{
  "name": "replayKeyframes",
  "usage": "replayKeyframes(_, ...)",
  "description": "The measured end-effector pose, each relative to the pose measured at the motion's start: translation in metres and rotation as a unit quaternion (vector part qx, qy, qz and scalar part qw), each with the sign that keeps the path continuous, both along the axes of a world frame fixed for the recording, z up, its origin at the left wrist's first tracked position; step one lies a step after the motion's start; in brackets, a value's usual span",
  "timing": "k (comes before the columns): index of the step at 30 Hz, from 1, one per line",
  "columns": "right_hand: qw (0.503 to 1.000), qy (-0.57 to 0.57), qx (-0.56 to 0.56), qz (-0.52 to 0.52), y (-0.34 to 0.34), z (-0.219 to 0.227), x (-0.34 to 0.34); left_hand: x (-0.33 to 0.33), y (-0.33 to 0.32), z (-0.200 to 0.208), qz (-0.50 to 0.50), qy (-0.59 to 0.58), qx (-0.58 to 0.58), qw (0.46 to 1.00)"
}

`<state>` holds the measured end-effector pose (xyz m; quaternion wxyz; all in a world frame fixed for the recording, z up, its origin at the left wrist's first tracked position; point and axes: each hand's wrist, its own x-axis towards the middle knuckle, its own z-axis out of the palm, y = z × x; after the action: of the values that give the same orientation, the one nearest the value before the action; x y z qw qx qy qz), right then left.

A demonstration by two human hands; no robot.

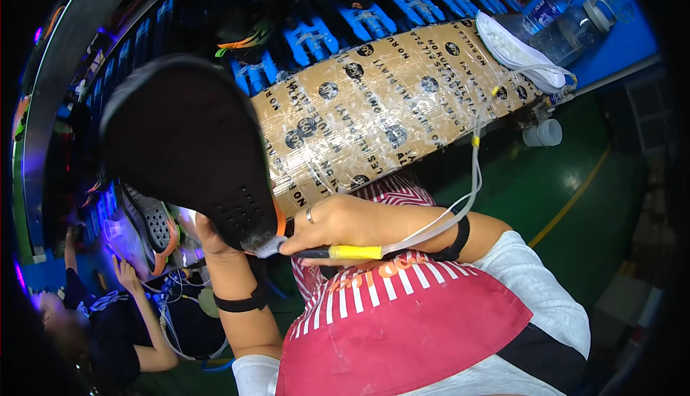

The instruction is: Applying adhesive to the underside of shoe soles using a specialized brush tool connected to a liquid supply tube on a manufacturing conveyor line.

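Note:
My left hand (210, 236) is closed around the lower edge of a large black shoe sole (187, 152), partly hidden behind it. The sole is tilted up close to the camera, with small holes near its lower end and a strip of orange along one edge. In my right hand (332, 225) is a brush (323, 253) with a dark handle wrapped in yellow, joined to clear tubing (471, 180). Its pale bristles touch the sole's lower end, where a whitish wet patch shows.
A cardboard-covered work surface (381, 108) lies ahead, beside a line of blue racks (309, 40). White pads (514, 54) and clear bottles (575, 33) stand at the far right. Another shoe sole (154, 223) with holes is at left, near a co-worker's hand (128, 275).

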<state>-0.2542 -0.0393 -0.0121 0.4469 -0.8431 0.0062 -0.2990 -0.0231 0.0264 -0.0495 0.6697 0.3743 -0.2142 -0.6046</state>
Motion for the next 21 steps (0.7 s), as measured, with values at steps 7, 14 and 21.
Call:
replayKeyframes(7, 0.999, 0.0, 0.039, -0.02, -0.005, 0.002, -0.006, -0.002, -0.011, 0.027, -0.144, 0.046, 0.003, 0.988)
replayKeyframes(14, 1.0, 0.015, 0.011, 0.02, -0.006, 0.004, -0.009, -0.006, -0.021, 0.047, -0.207, -0.096, 0.093, 0.969)
replayKeyframes(21, 0.998, 0.041, -0.039, 0.034, -0.01, -0.002, -0.011, -0.011, -0.027, 0.059, -0.258, -0.136, 0.152, 0.944)
